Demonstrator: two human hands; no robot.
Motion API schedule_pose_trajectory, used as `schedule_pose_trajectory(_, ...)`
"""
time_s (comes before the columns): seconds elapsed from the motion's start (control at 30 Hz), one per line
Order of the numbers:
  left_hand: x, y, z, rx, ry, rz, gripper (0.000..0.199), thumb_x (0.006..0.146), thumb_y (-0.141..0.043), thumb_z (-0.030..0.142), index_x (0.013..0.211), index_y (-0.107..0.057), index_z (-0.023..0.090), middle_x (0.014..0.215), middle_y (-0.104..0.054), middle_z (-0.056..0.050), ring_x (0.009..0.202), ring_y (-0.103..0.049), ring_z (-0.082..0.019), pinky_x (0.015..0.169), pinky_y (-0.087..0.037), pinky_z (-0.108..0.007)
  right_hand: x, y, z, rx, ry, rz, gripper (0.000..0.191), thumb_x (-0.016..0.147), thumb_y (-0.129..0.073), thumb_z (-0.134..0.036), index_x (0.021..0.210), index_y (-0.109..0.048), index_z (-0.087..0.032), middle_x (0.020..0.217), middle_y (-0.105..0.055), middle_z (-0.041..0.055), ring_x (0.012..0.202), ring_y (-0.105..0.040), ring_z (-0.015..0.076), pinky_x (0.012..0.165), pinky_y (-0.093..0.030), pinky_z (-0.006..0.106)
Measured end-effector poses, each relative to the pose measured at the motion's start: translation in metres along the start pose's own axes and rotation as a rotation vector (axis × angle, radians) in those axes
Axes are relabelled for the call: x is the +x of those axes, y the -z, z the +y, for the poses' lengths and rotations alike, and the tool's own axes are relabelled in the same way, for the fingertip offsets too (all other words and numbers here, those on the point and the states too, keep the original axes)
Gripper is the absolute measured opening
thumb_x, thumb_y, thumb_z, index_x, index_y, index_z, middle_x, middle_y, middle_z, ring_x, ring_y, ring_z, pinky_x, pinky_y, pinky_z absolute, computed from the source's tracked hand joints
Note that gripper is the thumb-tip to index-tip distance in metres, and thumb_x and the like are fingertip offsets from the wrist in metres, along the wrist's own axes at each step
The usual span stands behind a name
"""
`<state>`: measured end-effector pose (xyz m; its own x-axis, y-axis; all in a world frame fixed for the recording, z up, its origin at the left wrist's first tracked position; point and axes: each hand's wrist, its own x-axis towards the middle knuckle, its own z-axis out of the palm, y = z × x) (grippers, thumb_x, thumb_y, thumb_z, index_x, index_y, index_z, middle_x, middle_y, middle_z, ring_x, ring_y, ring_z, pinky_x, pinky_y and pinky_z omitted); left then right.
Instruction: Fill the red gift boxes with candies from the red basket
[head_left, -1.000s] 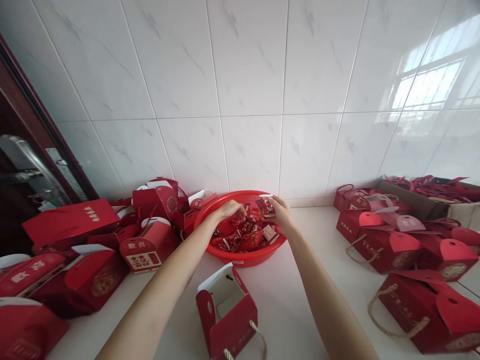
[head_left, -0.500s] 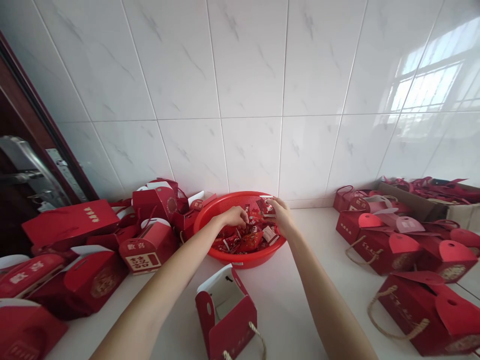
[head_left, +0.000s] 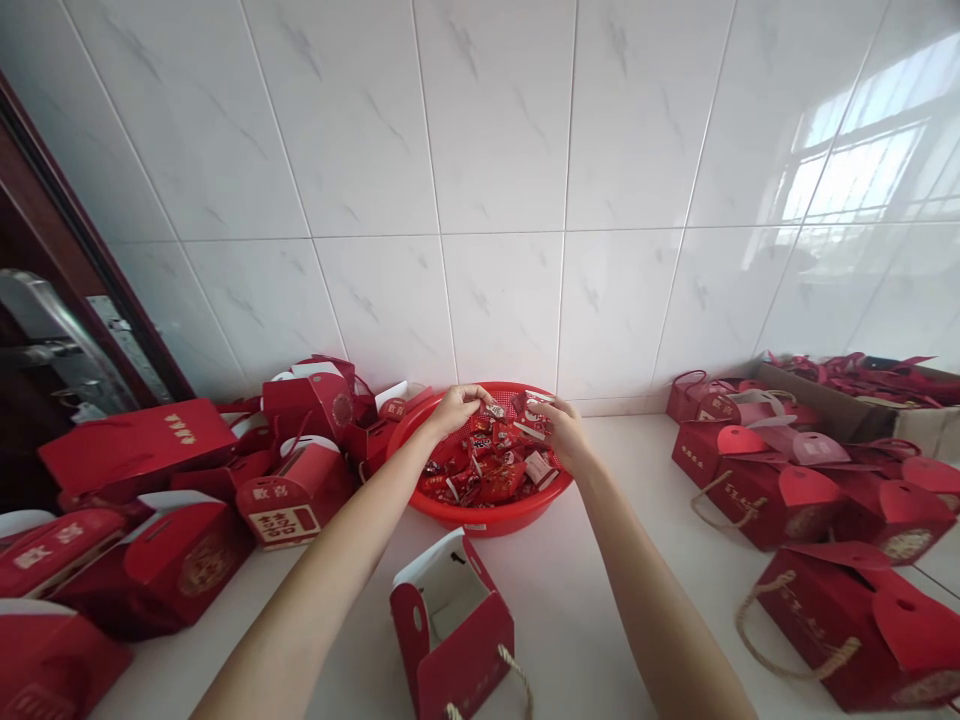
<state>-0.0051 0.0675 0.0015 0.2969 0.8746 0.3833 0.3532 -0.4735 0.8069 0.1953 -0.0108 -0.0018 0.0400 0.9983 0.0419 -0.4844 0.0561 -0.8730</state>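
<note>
A red plastic basket holds a heap of red-wrapped candies. Above its back left part, my left hand pinches a small wrapped candy between thumb and fingertips. On the right side of the basket, my right hand is closed on red-and-white candy packets. In front of the basket stands an open red gift box with a rope handle; its white inside shows between my forearms.
Several red gift boxes crowd the left side near a door handle. More rope-handled boxes stand at right, beside a cardboard box of red ribbons. A tiled wall rises behind.
My left hand has come up from the candy heap, slightly back and left, and now shows a small candy in its fingertips. My right hand stays nearly in place with its packets.
</note>
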Motion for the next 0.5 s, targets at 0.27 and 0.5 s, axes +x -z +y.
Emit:
schedule_pose_trajectory(0.27, -0.0039, -0.0041, 0.0063, 0.059, 0.052, -0.051, 0.024, 0.063, -0.045, 0.01, 0.067, -0.067, 0.018, 0.072, -0.072, 0.0, 0.073, -0.067, -0.016, 0.074, -0.053, -0.027, 0.0053, 0.0059, -0.0026, 0.128, -0.023, -0.122, 0.016, 0.057, -0.068, -0.016, 0.068, -0.059, -0.02, 0.063, -0.063, -0.0024, 0.059, -0.059, 0.0145, 0.059, -0.059, 0.033)
schedule_pose_trajectory(0.5, -0.0053, -0.0014, 0.008, 0.217, 0.111, -0.082, 0.032, 0.063, -0.042, 0.009, 0.071, -0.073, 0.017, 0.078, -0.076, -0.003, 0.075, -0.067, -0.017, 0.074, -0.053, -0.027, 0.0009, 0.0046, -0.0069, 0.169, -0.044, -0.115, 0.014, 0.058, -0.066, -0.015, 0.067, -0.057, -0.02, 0.064, -0.063, -0.0021, 0.059, -0.059, 0.0139, 0.056, -0.057, 0.028)
